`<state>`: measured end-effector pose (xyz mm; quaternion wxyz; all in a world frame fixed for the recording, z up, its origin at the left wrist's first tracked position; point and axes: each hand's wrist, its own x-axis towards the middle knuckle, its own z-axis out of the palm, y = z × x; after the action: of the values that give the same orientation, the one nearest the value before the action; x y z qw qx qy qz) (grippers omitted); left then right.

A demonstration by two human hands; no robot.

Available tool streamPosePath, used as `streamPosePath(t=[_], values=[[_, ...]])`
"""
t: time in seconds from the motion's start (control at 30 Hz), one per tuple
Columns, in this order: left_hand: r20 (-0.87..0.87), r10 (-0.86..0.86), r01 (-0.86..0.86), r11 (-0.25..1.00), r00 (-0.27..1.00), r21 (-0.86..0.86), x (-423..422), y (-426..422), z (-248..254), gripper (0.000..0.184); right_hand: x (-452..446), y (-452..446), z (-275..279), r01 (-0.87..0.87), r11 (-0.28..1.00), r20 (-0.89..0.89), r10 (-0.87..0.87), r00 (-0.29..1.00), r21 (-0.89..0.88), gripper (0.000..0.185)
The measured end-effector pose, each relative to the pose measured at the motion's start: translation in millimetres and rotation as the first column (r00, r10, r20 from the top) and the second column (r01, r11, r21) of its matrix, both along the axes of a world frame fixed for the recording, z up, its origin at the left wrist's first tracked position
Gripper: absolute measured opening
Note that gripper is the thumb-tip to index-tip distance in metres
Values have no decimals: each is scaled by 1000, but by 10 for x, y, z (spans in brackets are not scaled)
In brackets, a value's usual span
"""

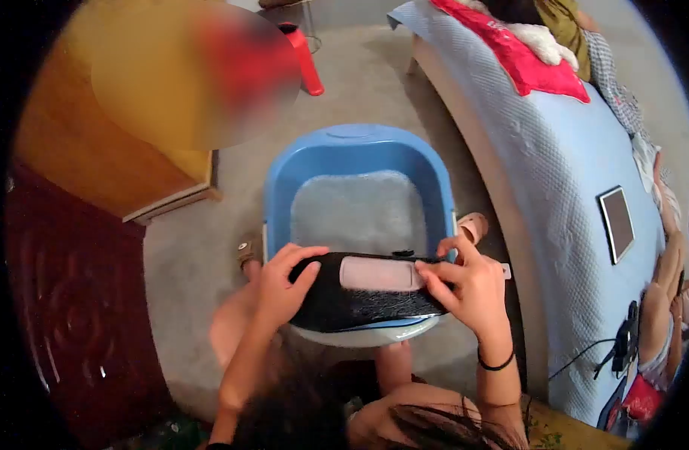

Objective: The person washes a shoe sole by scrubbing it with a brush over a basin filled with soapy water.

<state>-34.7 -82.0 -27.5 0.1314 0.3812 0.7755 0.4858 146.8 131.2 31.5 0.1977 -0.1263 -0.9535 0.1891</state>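
Note:
A blue basin (359,139) with cloudy water (359,210) in it stands on the floor between my legs. Across its near rim lies a wet black cloth (359,307). On top of the cloth sits a pale pink rectangular thing (378,274), perhaps a brush or soap case. My left hand (288,281) rests on the left end of the cloth, thumb and fingers apart. At the right, my right hand (464,281) has its fingers bent around the right end of the cloth, with the thumb at the pink thing's right end.
A bed with a light blue cover (539,172) runs along the right, holding a tablet (616,223), a red pillow (532,67), black cables (624,345) and a person's bare legs (663,277). A wooden cabinet (97,135) and dark red door (74,300) stand left. A red stool (307,64) is beyond.

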Motion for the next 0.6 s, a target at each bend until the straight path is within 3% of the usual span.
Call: streamPosePath(t=[0.03,0.17,0.2,0.33,0.43,0.53,0.6], values=[[-43,3,-5,999,999,-39,-18,-15,-22,22,8,29,5,72,997,-3,-72,997,26,14],[102,-42,36,998,994,55,-45,-16,-20,22,-86,-337,-59,-130,990,-82,134,988,51,15],[150,-44,29,994,988,101,-51,-27,-40,21,-94,-428,-61,-114,993,-117,118,986,43,17],[68,14,-16,999,998,41,-21,-8,-28,19,61,-201,-148,92,992,-123,-102,987,-84,22],[96,-4,-7,993,995,119,1,20,1,19,181,-102,-192,208,975,-130,-217,968,-83,20],[100,14,-23,996,995,89,-6,16,-7,19,134,-324,-143,39,999,-158,-42,987,-17,12],[107,-1,-9,996,994,92,-5,31,-6,19,74,-466,-174,-61,996,-151,71,986,66,17]])
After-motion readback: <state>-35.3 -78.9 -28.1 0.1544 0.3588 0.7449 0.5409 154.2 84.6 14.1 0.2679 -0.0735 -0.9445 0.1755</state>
